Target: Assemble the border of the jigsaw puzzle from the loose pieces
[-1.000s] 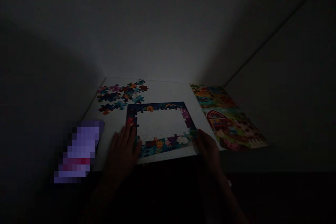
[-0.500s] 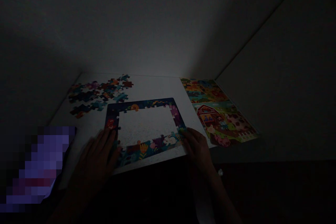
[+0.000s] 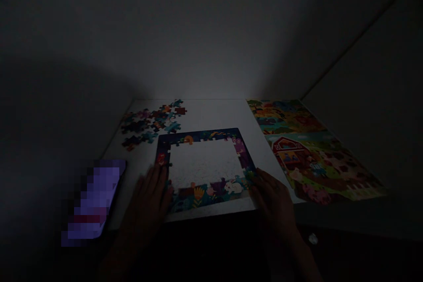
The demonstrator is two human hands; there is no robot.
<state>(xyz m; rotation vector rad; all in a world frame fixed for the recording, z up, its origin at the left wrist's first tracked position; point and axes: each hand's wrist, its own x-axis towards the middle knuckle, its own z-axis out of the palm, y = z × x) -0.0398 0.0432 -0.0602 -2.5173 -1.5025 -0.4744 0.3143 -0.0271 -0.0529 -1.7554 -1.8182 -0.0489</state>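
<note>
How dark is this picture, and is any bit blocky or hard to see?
In the head view, it's very dim, and the white surface looks brighter than the near-black area below it; in the head view, the left hand and right hand look dark and murky; also in the head view, the purple thing is blocky squares, hiding its details.

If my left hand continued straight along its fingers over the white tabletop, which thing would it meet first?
Most likely the left side of the dark multicoloured, rectangular jigsaw border; the left hand overlaps it in this view, though dimness leaves actual contact unclear.
</note>
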